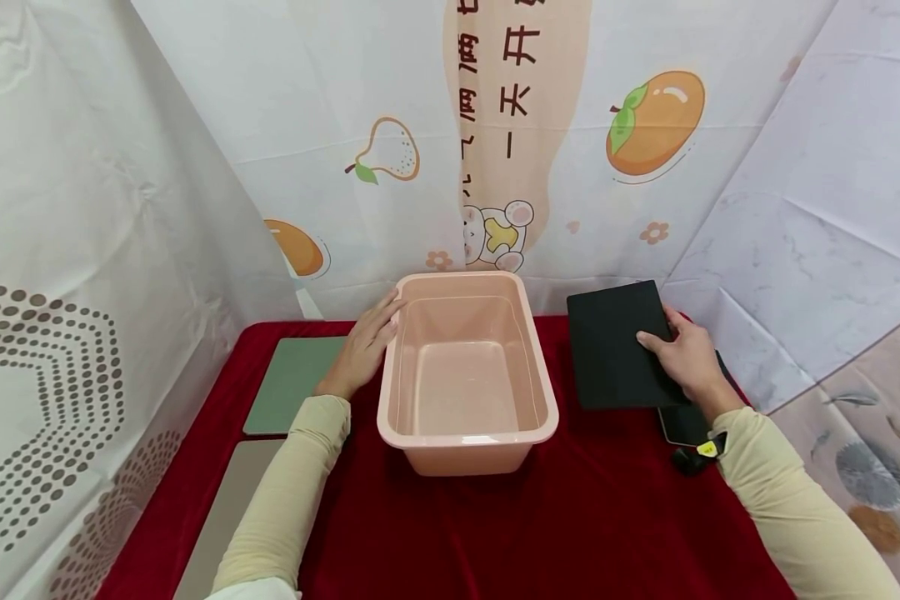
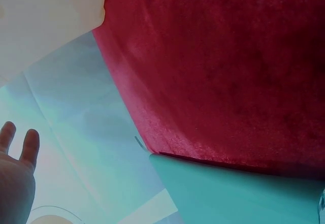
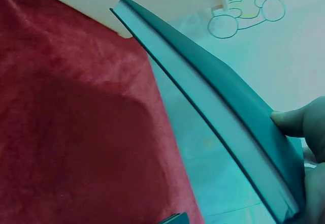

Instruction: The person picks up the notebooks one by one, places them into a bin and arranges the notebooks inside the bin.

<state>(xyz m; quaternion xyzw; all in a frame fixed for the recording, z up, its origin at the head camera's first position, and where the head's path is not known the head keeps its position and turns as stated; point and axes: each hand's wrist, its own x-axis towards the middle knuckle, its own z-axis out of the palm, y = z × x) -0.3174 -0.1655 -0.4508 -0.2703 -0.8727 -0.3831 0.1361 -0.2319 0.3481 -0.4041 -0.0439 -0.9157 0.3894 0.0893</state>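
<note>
A pink plastic basin (image 1: 468, 440) stands upright in the middle of the red cloth, with nothing inside it. At its left rim is my left hand (image 1: 366, 342), the fingers fairly straight along the edge. My right hand (image 1: 688, 357) grips a black hardcover book (image 1: 615, 346) by its right side, thumb on the front cover. The right wrist view shows the book's (image 3: 218, 102) pale page edges between two covers, raised above the cloth and tilted. Part of the left hand (image 2: 15, 178) appears at the lower left of its wrist view, two fingers extended.
A green book (image 1: 300, 375) lies left of the basin, and a grey-brown book (image 1: 232, 500) lies nearer, partly under the left sleeve. Another dark book (image 1: 684, 425) lies at the right beneath the right wrist. Printed curtains (image 1: 285, 100) hang behind the red-covered table (image 1: 450, 533).
</note>
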